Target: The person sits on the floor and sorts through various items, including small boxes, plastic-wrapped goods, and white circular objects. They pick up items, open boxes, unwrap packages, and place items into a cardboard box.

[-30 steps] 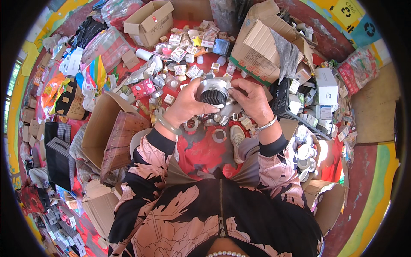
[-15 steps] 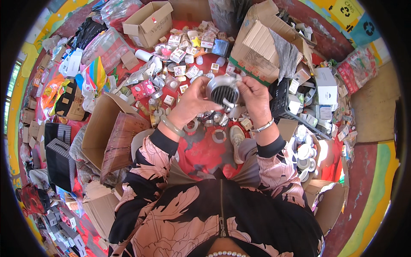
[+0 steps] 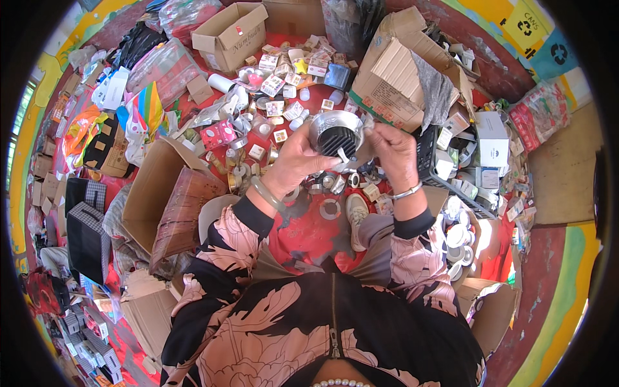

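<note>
A round silver light fitting [image 3: 338,120] with black fins inside is held up in front of me. My left hand [image 3: 298,157] grips its left and lower side, thumb across the near edge. A small white piece [image 3: 342,155] sticks out at the bottom of the fins. My right hand [image 3: 391,149] is at the fitting's right edge with thumb and fingers pinched together; what they pinch is too small to tell. A pale, see-through piece hangs just below those fingers. Below the hands, several metal rings and small cylinders lie on the red floor [image 3: 303,226].
Small boxes [image 3: 273,86] and loose parts are heaped ahead. An open carton [image 3: 229,40] stands behind them, with a torn carton [image 3: 391,84] right of it. A black crate [image 3: 427,155] holds boxes at right. White round parts [image 3: 458,235] fill a container nearby. Another carton [image 3: 155,193] stands left.
The right hand has shifted slightly right, away from the fitting's middle. The fitting has tilted a little, so more of its silver inner wall shows. The left hand keeps its hold.
</note>
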